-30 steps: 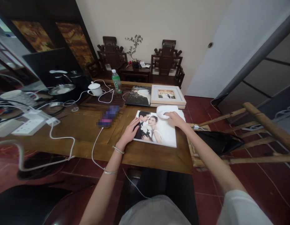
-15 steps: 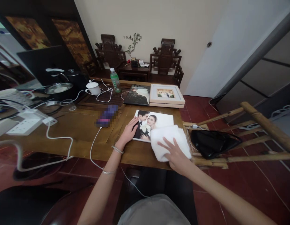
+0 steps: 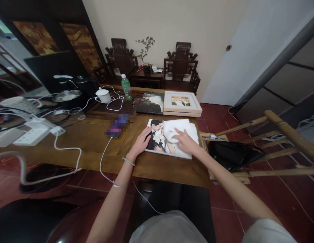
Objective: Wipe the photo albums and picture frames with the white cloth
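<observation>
A wedding photo panel (image 3: 157, 141) lies flat on the wooden table in front of me. My left hand (image 3: 141, 141) rests on its left edge, fingers stretched out and lying flat. Over the panel's upper right part is a bunched white towel (image 3: 189, 130), hiding some of the picture. My right hand (image 3: 186, 143) presses on this towel and holds it from the near side, its fingers partly sunk in the folds.
Behind the panel lie a dark photo panel (image 3: 149, 103) and stacked white-framed pictures (image 3: 182, 103). A green-labelled bottle (image 3: 126, 87), lidded cup (image 3: 103, 96) and charging phone (image 3: 118, 125) stand or lie leftward. Cables and a power strip (image 3: 32, 131) crowd the far left; a bamboo chair holds a black bag (image 3: 230, 153).
My right hand has pushed the towel up and away from me, from the panel's lower right to its upper right. The left hand stays on the panel's left edge.
</observation>
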The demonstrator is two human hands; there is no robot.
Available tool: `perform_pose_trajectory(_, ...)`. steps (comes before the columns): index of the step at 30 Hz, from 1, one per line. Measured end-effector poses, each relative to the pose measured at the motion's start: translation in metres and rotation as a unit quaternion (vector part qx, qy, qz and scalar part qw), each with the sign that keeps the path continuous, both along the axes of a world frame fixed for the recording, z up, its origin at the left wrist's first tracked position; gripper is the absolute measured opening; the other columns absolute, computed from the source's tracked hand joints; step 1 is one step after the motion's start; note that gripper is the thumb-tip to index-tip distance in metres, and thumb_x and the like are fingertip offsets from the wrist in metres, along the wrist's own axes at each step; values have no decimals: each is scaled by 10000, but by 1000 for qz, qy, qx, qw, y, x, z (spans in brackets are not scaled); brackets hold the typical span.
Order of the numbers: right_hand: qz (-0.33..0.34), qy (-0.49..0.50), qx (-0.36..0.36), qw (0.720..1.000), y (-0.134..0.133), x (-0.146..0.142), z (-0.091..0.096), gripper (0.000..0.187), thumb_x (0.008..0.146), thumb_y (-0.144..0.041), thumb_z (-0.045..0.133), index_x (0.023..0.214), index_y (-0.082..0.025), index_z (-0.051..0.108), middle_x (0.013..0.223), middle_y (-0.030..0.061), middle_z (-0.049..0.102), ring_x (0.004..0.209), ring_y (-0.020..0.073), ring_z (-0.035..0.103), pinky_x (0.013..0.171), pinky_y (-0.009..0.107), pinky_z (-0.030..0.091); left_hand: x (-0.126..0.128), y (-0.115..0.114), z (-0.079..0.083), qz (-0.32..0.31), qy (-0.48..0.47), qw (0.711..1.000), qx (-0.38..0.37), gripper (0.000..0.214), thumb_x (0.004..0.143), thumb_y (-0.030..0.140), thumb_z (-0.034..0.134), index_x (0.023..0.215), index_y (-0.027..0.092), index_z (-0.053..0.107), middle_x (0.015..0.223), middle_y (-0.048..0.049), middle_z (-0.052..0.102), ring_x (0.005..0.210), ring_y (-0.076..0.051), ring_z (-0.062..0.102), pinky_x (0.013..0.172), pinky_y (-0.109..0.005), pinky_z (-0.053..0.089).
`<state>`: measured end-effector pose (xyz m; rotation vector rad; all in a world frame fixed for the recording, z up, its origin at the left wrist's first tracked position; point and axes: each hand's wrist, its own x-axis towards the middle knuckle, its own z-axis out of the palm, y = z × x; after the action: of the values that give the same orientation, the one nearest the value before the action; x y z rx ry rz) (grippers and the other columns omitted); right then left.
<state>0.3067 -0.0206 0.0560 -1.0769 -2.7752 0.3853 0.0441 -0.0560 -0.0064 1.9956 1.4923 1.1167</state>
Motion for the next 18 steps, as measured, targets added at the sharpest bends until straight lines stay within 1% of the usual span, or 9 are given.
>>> perform_pose_trajectory(2, -13, 17, 0, 1000, 21, -2, -2, 579, 661, 39, 360, 1161, -122, 604, 1375, 182, 489, 1401, 284, 219, 1076, 646, 158, 0, 0, 0, 1, 2, 1000, 0, 464, 939, 341, 375, 1347, 150, 484, 1440, -92, 437, 1390, -204, 301, 1158, -404, 231)
perform_pose_trajectory(5, -22, 36, 2, 999, 41, -4, -3, 615, 654, 40, 348, 1183, -155, 595, 1350, 141, 527, 1398, 279, 231, 1069, 661, 141, -1, 0, 0, 1, 1, 1000, 5, 459, 938, 338, 381, 1344, 154, 488, 1442, -89, 436, 1388, -198, 305, 1158, -399, 233)
perform_pose_trajectory(7, -28, 35, 6, 999, 44, -6, -2, 631, 642, 46, 345, 1183, -162, 595, 1354, 135, 525, 1397, 280, 234, 1064, 666, 144, 0, 0, 0, 2, 0, 1000, 6, 456, 936, 334, 385, 1341, 156, 491, 1440, -89, 438, 1386, -199, 309, 1157, -401, 236)
perform_pose_trajectory(9, -34, 22, 11, 999, 39, -7, -1, 616, 648, 49, 346, 1181, -137, 592, 1365, 166, 504, 1396, 287, 235, 1063, 662, 154, 0, 0, 0, 4, -1, 1000, 7, 451, 934, 328, 385, 1337, 159, 496, 1436, -89, 444, 1382, -202, 318, 1155, -409, 240)
perform_pose_trajectory(11, -32, 4, 17, 999, 25, -8, 0, 583, 659, 50, 352, 1166, -105, 594, 1377, 203, 479, 1397, 295, 229, 1066, 654, 164, 0, 1, -1, 7, -2, 1000, 7, 444, 933, 323, 385, 1332, 169, 502, 1428, -84, 455, 1380, -205, 322, 1154, -420, 242)
perform_pose_trajectory(12, -25, -5, 18, 1000, 15, -8, 1, 568, 660, 53, 357, 1149, -101, 602, 1385, 205, 469, 1397, 301, 224, 1066, 655, 166, 0, 1, -1, 7, -2, 1000, 8, 442, 932, 322, 386, 1330, 172, 505, 1425, -82, 460, 1380, -207, 323, 1153, -424, 242)
perform_pose_trajectory(13, -17, -14, 19, 1000, 3, -8, 1, 553, 658, 55, 365, 1124, -108, 615, 1397, 192, 461, 1398, 308, 218, 1064, 661, 164, 0, 1, -1, 8, -3, 1000, 9, 441, 931, 321, 387, 1327, 172, 508, 1423, -82, 462, 1379, -209, 324, 1153, -426, 243)
perform_pose_trajectory(16, 14, -31, 30, 999, -41, -5, -1, 521, 646, 60, 386, 1045, -147, 647, 1441, 112, 428, 1402, 332, 189, 1055, 697, 132, 1, 1, -2, 11, -5, 1000, 12, 437, 931, 323, 386, 1321, 172, 514, 1422, -83, 463, 1377, -210, 329, 1150, -426, 248)
perform_pose_trajectory(18, 41, -38, 39, 998, -70, -1, -3, 515, 634, 57, 393, 1025, -155, 651, 1468, 85, 390, 1407, 344, 160, 1050, 713, 116, 1, 1, -2, 13, -4, 1000, 17, 436, 933, 324, 386, 1321, 172, 514, 1421, -84, 465, 1374, -207, 334, 1149, -423, 253)
